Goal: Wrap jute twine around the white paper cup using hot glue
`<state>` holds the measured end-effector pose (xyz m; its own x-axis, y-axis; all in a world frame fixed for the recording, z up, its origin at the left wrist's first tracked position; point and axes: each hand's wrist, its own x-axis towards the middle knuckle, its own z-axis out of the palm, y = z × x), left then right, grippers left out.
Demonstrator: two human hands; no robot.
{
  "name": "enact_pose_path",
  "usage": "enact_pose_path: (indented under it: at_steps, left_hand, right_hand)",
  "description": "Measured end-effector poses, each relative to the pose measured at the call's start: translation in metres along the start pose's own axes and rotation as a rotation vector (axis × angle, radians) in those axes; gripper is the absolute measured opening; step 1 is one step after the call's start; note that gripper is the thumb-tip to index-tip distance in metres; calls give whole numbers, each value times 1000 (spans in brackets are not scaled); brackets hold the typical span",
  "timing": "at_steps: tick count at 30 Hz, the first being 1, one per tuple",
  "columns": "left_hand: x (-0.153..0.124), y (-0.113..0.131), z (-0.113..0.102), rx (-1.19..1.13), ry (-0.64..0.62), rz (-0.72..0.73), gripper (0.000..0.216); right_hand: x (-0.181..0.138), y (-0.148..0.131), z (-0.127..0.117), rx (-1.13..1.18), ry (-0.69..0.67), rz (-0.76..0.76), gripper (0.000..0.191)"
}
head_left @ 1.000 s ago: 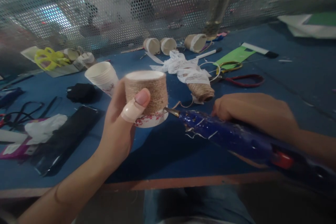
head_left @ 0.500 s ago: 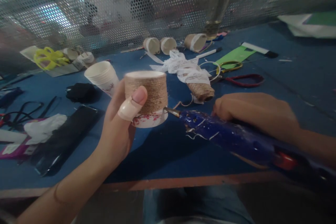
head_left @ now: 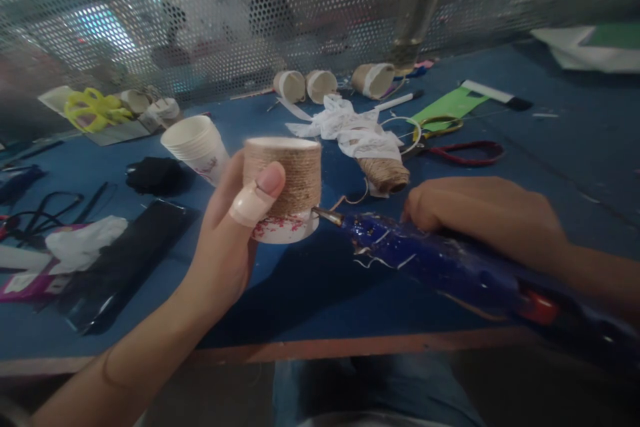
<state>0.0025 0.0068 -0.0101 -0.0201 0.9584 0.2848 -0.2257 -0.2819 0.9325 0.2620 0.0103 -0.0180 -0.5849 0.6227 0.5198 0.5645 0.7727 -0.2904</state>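
My left hand grips a paper cup, its thumb, wrapped with a pale band, pressed on the near side. Jute twine winds round most of the cup; a white strip with a red print shows at the lower end. In my right hand is a blue glue gun, its metal nozzle at the lower edge of the twine winding. A loose strand runs from there to a twine roll partly covered by white plastic. The right hand's fingers are mostly hidden behind the glue gun.
Stacked paper cups stand behind my left hand. Scissors, a green strip and several twine-wrapped cups lie farther back, before a perforated metal screen. At left are a black pouch and a box with yellow scissors.
The cup in my left hand has shifted and turned very slightly to the right. The glue gun stays almost where it was, its nozzle still at the twine's lower edge.
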Motion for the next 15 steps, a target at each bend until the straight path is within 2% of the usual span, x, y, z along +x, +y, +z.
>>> enact_pose_path:
  at_steps: [7, 10, 15]
  left_hand:
    - [1, 2, 1, 1, 11, -30, 31]
    - [0, 2, 1, 20, 11, -39, 33]
    - [0, 3, 1, 16, -2, -34, 30]
  right_hand:
    - [-2, 3, 2, -2, 22, -46, 22]
    - [-2, 4, 0, 39, -20, -57, 22]
    - [0, -1, -3, 45, -32, 0, 23]
